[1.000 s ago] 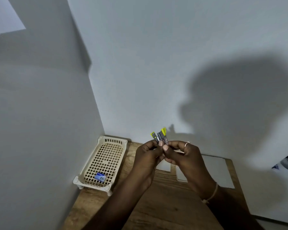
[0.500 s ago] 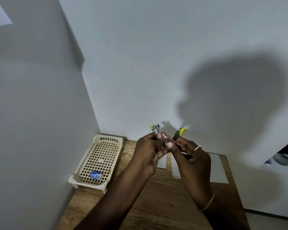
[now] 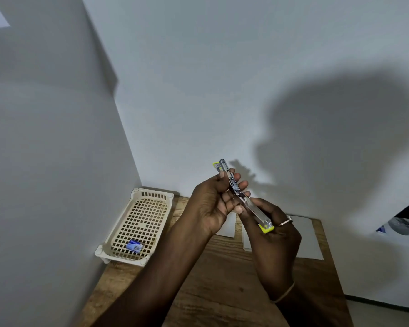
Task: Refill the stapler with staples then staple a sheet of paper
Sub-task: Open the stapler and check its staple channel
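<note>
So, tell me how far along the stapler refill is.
Done: the stapler is hinged wide open. In hand: the left hand grips its upper half and the right hand its lower half, above the table. Left: the staple box lies in the basket, so loading looks undone; the paper sheet lies flat, not yet stapled.

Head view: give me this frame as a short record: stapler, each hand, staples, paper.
stapler: swung open, nearly straight, held above the table
left hand: grips the stapler's upper half
right hand: grips its lower half
staple box: blue, lying in the cream basket, untouched
paper: white sheets on the table, partly hidden behind the hands
</note>
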Demonstrator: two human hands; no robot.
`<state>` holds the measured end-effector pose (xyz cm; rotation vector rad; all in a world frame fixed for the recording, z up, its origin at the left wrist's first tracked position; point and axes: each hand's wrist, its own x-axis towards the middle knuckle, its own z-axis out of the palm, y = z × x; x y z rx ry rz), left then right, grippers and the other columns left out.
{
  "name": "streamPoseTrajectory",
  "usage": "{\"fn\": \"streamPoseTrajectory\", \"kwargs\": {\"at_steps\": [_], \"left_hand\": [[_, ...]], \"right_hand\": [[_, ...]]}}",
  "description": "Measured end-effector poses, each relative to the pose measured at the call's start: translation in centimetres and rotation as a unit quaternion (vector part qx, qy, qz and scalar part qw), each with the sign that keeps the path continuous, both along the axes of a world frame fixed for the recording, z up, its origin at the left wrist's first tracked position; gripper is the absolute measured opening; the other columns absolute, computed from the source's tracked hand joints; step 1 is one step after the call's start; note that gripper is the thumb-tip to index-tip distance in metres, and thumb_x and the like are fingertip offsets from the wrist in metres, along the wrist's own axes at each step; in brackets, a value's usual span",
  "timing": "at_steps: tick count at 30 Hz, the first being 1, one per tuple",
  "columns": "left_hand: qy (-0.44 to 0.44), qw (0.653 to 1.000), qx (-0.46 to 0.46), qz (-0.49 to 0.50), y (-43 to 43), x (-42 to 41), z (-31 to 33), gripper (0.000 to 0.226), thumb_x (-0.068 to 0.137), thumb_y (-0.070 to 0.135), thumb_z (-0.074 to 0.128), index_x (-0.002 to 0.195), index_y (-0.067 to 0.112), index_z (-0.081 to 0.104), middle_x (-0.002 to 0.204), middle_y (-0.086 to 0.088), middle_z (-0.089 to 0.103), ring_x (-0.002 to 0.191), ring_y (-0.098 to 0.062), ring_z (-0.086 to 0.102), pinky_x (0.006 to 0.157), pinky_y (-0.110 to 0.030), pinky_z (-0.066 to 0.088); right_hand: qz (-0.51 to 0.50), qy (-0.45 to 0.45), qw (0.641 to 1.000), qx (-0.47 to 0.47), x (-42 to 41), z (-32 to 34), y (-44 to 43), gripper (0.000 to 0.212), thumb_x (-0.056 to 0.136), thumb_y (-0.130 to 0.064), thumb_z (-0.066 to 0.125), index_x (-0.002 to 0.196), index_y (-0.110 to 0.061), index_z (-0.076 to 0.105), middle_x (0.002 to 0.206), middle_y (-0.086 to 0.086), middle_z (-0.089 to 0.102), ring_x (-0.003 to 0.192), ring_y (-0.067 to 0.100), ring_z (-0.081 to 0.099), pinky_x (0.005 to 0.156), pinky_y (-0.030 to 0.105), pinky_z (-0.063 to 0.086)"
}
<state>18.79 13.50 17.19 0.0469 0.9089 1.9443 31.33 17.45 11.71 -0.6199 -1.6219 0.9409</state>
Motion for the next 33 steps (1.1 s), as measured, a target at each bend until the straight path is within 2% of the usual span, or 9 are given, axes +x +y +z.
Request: {"fn": "streamPoseTrajectory", "kwargs": {"at_steps": [4, 7, 9, 13, 15, 21, 26, 29, 33], "left_hand": [[0.016, 1.0, 0.003, -0.017, 0.1, -0.3, 0.7, 0.019, 0.104, 0.004, 0.049, 0.105, 0.002, 0.068, 0.082, -0.005, 0.079, 0.074, -0.023, 0.079, 0.058, -0.038, 0.064], [0.027, 0.999, 0.003, -0.021, 0.1, -0.5, 0.9, 0.021, 0.105, 0.005, 0.048, 0.107, 0.002, 0.069, 0.083, -0.005, 0.079, 0.074, -0.023, 0.078, 0.059, -0.039, 0.064], [0.036, 0.999, 0.002, -0.022, 0.1, -0.6, 1.0, 0.023, 0.105, 0.004, 0.047, 0.106, 0.003, 0.07, 0.084, -0.005, 0.079, 0.075, -0.024, 0.079, 0.06, -0.04, 0.065], [0.059, 0.998, -0.006, -0.021, 0.2, -0.4, 0.8, 0.026, 0.104, 0.002, 0.047, 0.105, 0.004, 0.072, 0.085, -0.005, 0.079, 0.076, -0.022, 0.078, 0.064, -0.043, 0.065], [0.069, 0.997, -0.01, -0.021, 0.3, -0.1, 0.7, 0.028, 0.103, 0.001, 0.047, 0.103, 0.006, 0.074, 0.085, -0.005, 0.078, 0.075, -0.022, 0.077, 0.064, -0.043, 0.065], [0.077, 0.997, -0.016, -0.017, 0.3, 0.3, 0.4, 0.037, 0.101, 0.002, 0.049, 0.086, 0.014, 0.081, 0.076, -0.002, 0.075, 0.065, -0.017, 0.074, 0.058, -0.041, 0.064], [0.075, 0.997, -0.019, -0.012, 0.0, -0.1, 0.2, 0.028, 0.101, 0.004, 0.05, 0.096, 0.013, 0.076, 0.075, -0.002, 0.074, 0.064, -0.016, 0.073, 0.058, -0.04, 0.064], [0.087, 0.996, -0.029, -0.008, 0.0, -0.2, 0.0, 0.025, 0.103, 0.005, 0.05, 0.098, 0.011, 0.074, 0.075, -0.002, 0.074, 0.064, -0.015, 0.074, 0.058, -0.039, 0.064], [0.098, 0.994, -0.047, 0.0, 0.0, -0.1, -0.3, 0.029, 0.103, 0.002, 0.049, 0.092, 0.011, 0.074, 0.073, -0.002, 0.074, 0.064, -0.016, 0.074, 0.056, -0.039, 0.063]], "right_hand": [[-0.006, -0.04, 0.994, 0.102, 0.5, -0.7, 0.9, 0.037, 0.077, -0.012, 0.088, 0.108, -0.026, 0.071, 0.099, -0.015, 0.072, 0.091, -0.001, 0.07, 0.079, 0.012, 0.051], [0.037, -0.063, 0.986, 0.147, 1.1, -1.4, 2.0, 0.043, 0.081, 0.007, 0.075, 0.115, -0.018, 0.07, 0.11, -0.008, 0.072, 0.101, 0.004, 0.069, 0.086, 0.021, 0.056], [0.005, -0.093, 0.978, 0.187, 1.0, -0.8, 3.6, 0.029, 0.087, 0.003, 0.073, 0.112, -0.012, 0.072, 0.108, -0.004, 0.073, 0.096, 0.007, 0.07, 0.081, 0.028, 0.059], [-0.002, -0.09, 0.975, 0.205, -0.8, 3.9, 7.4, 0.018, 0.092, -0.003, 0.07, 0.109, -0.008, 0.074, 0.098, 0.0, 0.074, 0.084, 0.01, 0.07, 0.075, 0.008, 0.05], [0.041, -0.109, 0.964, 0.239, -1.8, 6.5, 8.2, 0.017, 0.093, -0.009, 0.071, 0.109, -0.012, 0.075, 0.095, -0.001, 0.073, 0.081, 0.007, 0.068, 0.072, 0.007, 0.047], [0.082, -0.203, 0.933, 0.286, -4.2, 9.4, 7.0, 0.017, 0.091, -0.01, 0.069, 0.099, -0.02, 0.08, 0.091, -0.005, 0.074, 0.075, 0.011, 0.067, 0.069, 0.025, 0.053], [0.106, -0.263, 0.93, 0.235, -4.4, 9.2, 6.7, 0.016, 0.09, -0.017, 0.065, 0.088, -0.024, 0.079, 0.084, -0.01, 0.07, 0.068, 0.008, 0.063, 0.068, 0.03, 0.052], [0.11, -0.281, 0.922, 0.245, -4.6, 9.0, 6.8, 0.016, 0.091, -0.015, 0.064, 0.088, -0.022, 0.078, 0.085, -0.008, 0.071, 0.071, 0.013, 0.065, 0.07, 0.034, 0.054], [0.11, -0.305, 0.913, 0.248, -4.8, 8.9, 7.0, 0.021, 0.087, -0.008, 0.064, 0.088, -0.025, 0.076, 0.087, -0.007, 0.071, 0.073, 0.018, 0.067, 0.069, 0.038, 0.055]]}}
